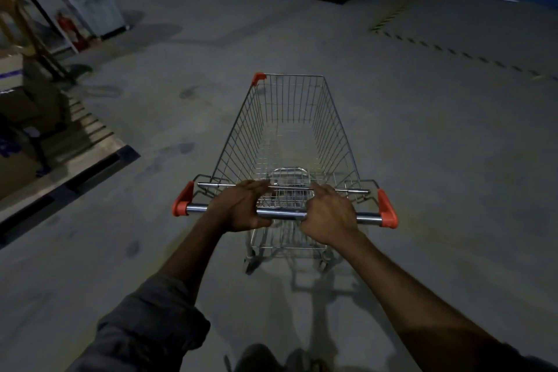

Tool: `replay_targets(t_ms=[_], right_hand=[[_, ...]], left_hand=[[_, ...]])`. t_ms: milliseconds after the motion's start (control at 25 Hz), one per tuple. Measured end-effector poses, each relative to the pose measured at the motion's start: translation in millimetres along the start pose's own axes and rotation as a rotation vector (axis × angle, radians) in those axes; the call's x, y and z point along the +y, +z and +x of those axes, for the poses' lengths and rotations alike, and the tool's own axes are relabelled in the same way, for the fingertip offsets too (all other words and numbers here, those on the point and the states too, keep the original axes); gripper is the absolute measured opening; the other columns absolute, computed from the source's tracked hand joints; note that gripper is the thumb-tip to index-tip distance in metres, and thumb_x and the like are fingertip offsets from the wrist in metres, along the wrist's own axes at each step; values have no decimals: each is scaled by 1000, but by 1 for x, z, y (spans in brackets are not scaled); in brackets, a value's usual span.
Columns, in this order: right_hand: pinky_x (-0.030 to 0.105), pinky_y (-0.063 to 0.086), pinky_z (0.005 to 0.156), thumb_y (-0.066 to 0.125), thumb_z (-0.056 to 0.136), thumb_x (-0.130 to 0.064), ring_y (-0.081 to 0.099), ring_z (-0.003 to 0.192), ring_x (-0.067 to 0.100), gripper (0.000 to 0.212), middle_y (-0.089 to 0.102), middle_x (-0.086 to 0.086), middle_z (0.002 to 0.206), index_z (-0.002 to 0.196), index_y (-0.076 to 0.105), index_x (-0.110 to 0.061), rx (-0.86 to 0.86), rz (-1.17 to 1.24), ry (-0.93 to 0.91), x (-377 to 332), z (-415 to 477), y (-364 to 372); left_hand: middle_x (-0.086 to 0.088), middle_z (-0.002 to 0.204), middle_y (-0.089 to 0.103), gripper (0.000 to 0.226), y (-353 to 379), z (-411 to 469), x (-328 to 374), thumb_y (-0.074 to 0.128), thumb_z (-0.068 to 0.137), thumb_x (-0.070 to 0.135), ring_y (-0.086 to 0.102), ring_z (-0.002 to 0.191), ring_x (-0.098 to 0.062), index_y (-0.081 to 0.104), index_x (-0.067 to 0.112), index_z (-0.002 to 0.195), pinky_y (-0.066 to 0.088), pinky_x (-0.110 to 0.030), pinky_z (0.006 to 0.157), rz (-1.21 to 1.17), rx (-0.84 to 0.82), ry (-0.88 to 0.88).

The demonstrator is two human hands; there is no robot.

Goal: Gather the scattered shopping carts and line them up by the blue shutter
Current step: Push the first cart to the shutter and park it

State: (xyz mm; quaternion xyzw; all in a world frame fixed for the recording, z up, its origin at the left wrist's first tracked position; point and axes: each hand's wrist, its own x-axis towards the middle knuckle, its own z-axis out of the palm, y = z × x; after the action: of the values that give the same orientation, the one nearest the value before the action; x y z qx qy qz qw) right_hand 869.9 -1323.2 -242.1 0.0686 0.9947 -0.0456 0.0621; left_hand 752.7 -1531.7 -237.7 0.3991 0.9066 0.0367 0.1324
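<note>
Left hand [241,208], right hand [327,214] seemingly grip handle [280,214] — blurred.

Light was dim and bluish; glare streaked the gripped handle [280,214]; shadow pooled on the floor [317,293] just behind it; outer edges bowed, blurred.

The left sleeve [145,323] is dark grey cloth, bunched in thick, creased folds around the elbow, and its rolled end forms a rounded band. Below it the forearm is uncovered down to the bare left hand [241,208]. The right hand [329,217] is also bare, as is its whole forearm. A strip of dark cloth, seemingly the right sleeve [527,362], shows dimly at the lower right corner. The dark shoe tips [259,355] at the bottom edge are blurred.
</note>
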Motion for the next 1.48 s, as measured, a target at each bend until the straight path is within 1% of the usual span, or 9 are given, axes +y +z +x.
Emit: replay_targets(t_ms=[160, 280, 440, 640, 840, 1000, 1080, 1240, 1480], right_hand=[[36, 46, 100, 56, 74, -44, 37, 143, 23, 57, 38, 3, 160, 126, 70, -23, -22, 14, 50, 28, 52, -13], [38, 42, 108, 59, 73, -45, 34, 146, 24, 75, 39, 3, 160, 145, 53, -27, -5, 113, 123, 49, 97, -25], [40, 48, 98, 68, 72, -35, 49, 131, 26, 80, 54, 3, 144, 146, 42, -22, 71, 190, 212, 76, 157, -37], [46, 42, 111, 69, 76, -43, 38, 143, 26, 94, 41, 2, 158, 158, 27, -26, 19, 186, 298, 106, 229, -55], [45, 41, 111, 58, 73, -52, 39, 143, 25, 92, 42, 2, 158, 157, 32, -24, 38, 188, 347, 138, 296, -68], [40, 49, 94, 48, 64, -47, 54, 125, 27, 76, 61, 3, 134, 135, 51, -21, 131, 241, 356, 174, 353, -78], [38, 49, 93, 47, 63, -44, 55, 125, 27, 68, 61, 3, 135, 124, 62, -18, 163, 221, 342, 195, 384, -85], [35, 50, 93, 45, 60, -42, 57, 126, 24, 65, 59, 6, 142, 109, 76, -11, 144, 152, 378, 242, 456, -94], [37, 52, 95, 53, 68, -40, 53, 128, 23, 46, 55, 7, 146, 98, 77, -14, 92, 116, 417, 316, 570, -107]], left_hand=[[1, 163, 34, 91, -18, 68, -13, 64, 79, 73, 37, 145, -24, 37, 31, 155, 40, -47, 114, -9, -13, 63], [1, 162, 37, 91, -33, 127, -28, 69, 78, 69, 39, 144, -24, 38, 31, 154, 40, -44, 113, -9, 12, 114], [2, 156, 46, 91, -54, 201, -45, 70, 77, 67, 46, 137, -22, 33, 33, 154, 43, -39, 106, -21, 38, 128], [-1, 157, 45, 98, -78, 289, -65, 68, 76, 68, 47, 138, -24, 29, 29, 158, 42, -39, 109, -21, 47, 222], [4, 158, 43, 91, -95, 380, -86, 67, 78, 66, 44, 140, -20, 37, 29, 155, 39, -34, 111, 38, 95, 314], [5, 154, 49, 87, -112, 456, -96, 66, 78, 69, 49, 137, -20, 41, 32, 152, 44, -37, 106, 37, 124, 354], [4, 146, 57, 76, -120, 497, -101, 67, 76, 71, 56, 129, -20, 52, 32, 140, 49, -37, 100, 13, 145, 375], [9, 150, 53, 53, -142, 588, -110, 62, 73, 72, 60, 121, -15, 74, 23, 90, 53, -32, 90, 105, 117, 440], [8, 149, 54, 52, -175, 724, -121, 61, 70, 70, 63, 118, -12, 77, 22, 84, 51, -27, 88, 68, 102, 468]])
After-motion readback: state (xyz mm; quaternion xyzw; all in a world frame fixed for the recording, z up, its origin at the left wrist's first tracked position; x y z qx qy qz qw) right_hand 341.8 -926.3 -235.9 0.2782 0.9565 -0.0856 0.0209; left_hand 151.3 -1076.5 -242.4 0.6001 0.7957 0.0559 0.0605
